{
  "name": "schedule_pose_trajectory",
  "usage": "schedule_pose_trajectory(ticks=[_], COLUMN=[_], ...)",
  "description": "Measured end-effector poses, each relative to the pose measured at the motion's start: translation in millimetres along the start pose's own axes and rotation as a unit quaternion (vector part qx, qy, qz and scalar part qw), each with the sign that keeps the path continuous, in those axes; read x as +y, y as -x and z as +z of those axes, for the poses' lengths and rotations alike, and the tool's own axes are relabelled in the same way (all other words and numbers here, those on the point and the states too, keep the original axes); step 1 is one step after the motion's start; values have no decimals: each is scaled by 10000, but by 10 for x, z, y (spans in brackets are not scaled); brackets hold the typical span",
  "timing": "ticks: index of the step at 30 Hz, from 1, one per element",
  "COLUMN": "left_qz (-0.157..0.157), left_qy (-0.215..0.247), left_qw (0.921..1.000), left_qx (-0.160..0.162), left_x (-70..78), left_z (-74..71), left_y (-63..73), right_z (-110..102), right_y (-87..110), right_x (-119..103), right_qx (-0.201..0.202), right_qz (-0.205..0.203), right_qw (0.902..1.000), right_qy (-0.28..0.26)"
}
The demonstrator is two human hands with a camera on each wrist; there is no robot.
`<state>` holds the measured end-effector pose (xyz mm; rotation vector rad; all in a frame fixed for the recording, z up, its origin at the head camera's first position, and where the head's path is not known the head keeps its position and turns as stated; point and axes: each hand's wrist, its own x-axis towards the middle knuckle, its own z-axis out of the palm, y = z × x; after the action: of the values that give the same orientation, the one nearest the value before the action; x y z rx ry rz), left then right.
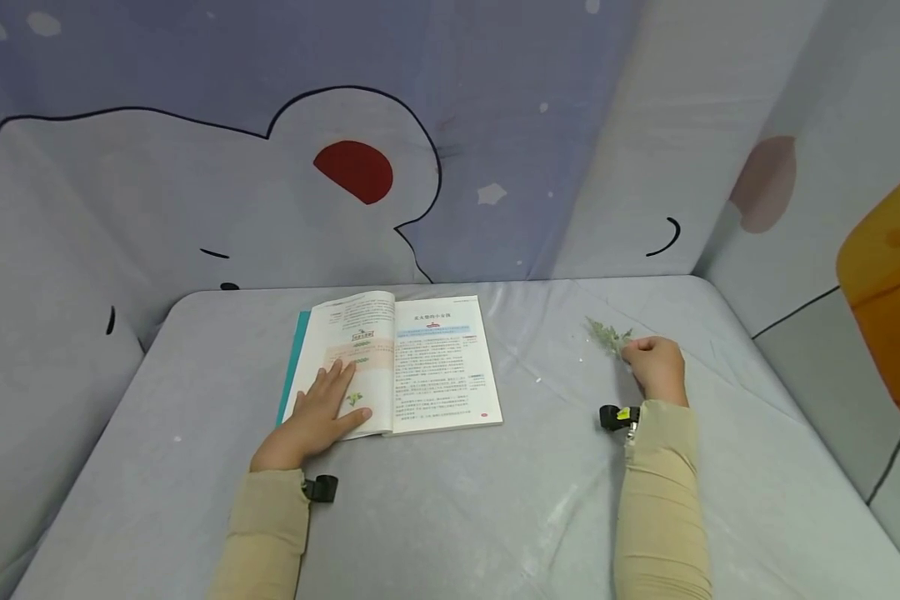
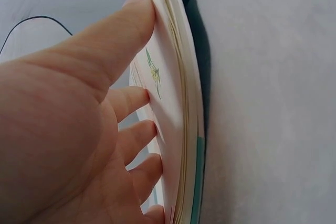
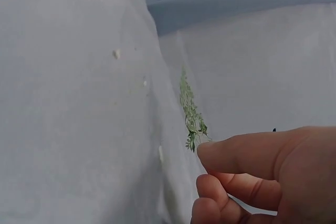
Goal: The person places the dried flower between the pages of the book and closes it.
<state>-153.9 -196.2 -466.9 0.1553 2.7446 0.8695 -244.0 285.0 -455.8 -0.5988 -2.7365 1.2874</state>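
An open book with a teal cover edge lies on the covered table, left of the middle. My left hand rests on its left page with fingers spread and fairly straight. In the left wrist view the thumb and fingertips touch the page, which carries a small printed plant. To the right of the book, my right hand pinches a green leafy sprig by its stem end between thumb and finger. The right wrist view shows the sprig pointing away from the fingertips, just above or against the cloth; contact cannot be told.
A pale cloth covers the table. Tiny white specks lie on it between book and right hand. A printed fabric wall rises behind, and an orange printed shape shows on the right side wall.
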Motion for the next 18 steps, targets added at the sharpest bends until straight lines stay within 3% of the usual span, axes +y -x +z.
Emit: schedule_pose_trajectory(ticks=[10,18], left_qz=[23,43], left_qy=[4,-26], left_qw=[10000,10000], left_qx=[11,24], left_x=[-17,-19], left_z=[2,6], left_y=[-14,-15], right_z=[-13,101], right_y=[112,231], right_x=[-232,-462], right_qx=[13,-14], right_qz=[-303,-556], right_qw=[9993,9979], right_qy=[-212,-333])
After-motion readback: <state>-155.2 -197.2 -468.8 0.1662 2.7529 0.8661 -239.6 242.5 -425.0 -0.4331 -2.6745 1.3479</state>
